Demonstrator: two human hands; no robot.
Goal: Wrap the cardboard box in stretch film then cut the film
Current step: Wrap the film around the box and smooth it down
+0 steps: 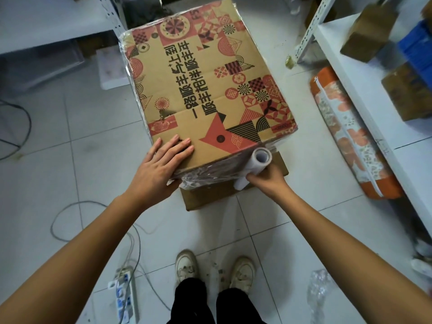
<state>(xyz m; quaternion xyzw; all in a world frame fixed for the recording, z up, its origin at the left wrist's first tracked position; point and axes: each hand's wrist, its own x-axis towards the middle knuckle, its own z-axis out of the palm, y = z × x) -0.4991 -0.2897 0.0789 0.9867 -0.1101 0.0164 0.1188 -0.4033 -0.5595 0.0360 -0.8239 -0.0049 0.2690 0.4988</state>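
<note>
Nearest the camera: two shoes (214, 268) on the tiled floor (58, 160), one power strip (125, 291) with its cable to the left, and one crumpled scrap of clear plastic (319, 291) to the right.

Hands: two, both at the near edge of the cardboard box (205, 90). The left hand (161, 164) lies flat with straight fingers on the box's top face at its near left corner, pressing down, gripping nothing. The right hand (265, 177) has its fingers curled round the stretch film roll (257, 166), held roughly upright at the near right corner, its open core end facing the camera.

Governing relation: the box lies directly ahead of the hands, long axis running away from the person. One sheet of film (205, 176) runs taut across the near side face from the roll toward the left hand. The right hand is the nearer to the roll; judged, the next pass goes round the right corner and up the far side.

Count: one printed box, standing on one plain box (233, 195) beneath. Film also shows at the far left corner.

Further off: one orange patterned bag (350, 136) on the floor, right, and shelving (350, 54) carrying several brown boxes.
</note>
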